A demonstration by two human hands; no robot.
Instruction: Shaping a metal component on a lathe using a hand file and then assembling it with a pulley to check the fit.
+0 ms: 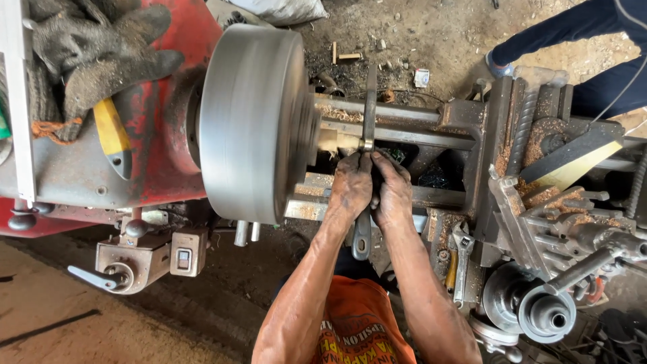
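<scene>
**Where things lie at the lathe**

The chuck (pixel 253 121) sits left of centre, with the wooden piece (pixel 337 140) sticking out of its right face. Gloves (pixel 87 54) lie on the headstock (pixel 145 148), far left. Both hands, left hand (pixel 350 189) and right hand (pixel 393 195), meet just right of the chuck, on a long tool (pixel 368 128) lying near-to-far across the bed rails (pixel 404 111). The tailstock (pixel 539 310) stands near right. Another person's leg (pixel 559 34) is far right.

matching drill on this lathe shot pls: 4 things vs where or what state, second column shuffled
Things:
1. chuck
2. work gloves
3. left hand
4. yellow-handled tool

Places or states:
A. draped on top of the red headstock
B. blurred, spinning
C. gripping the flat metal tool beside the right hand
D. lying on the headstock below the gloves

Pairs: 1-B, 2-A, 3-C, 4-D
</scene>
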